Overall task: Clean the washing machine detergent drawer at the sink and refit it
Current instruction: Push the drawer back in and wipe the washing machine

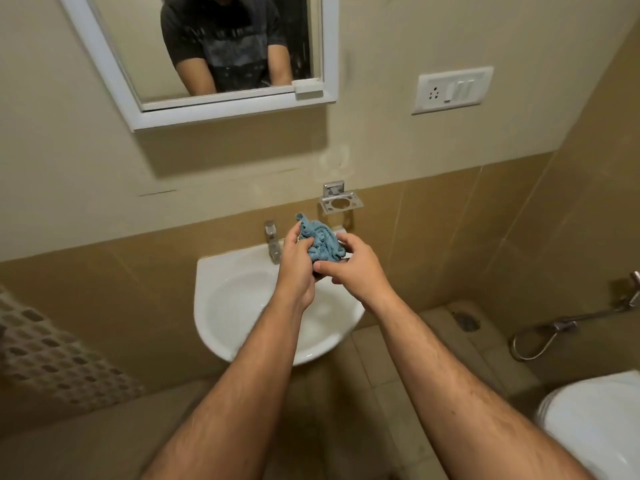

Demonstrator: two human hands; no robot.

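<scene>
A crumpled blue cloth (322,242) is bunched up between both hands above the back of the white wall-hung sink (221,296). My left hand (296,265) grips the cloth from the left, thumb up along its side. My right hand (353,265) holds it from the right, fingers curled round the bundle. The chrome tap (272,240) stands just left of my left hand. I see no water running. The detergent drawer is not in view.
A metal soap holder (341,201) sits on the wall above the sink. A white-framed mirror (207,57) hangs higher up, a switch plate (452,89) to its right. A toilet (595,420) stands at lower right, a hand-spray hose (540,336) on the right wall.
</scene>
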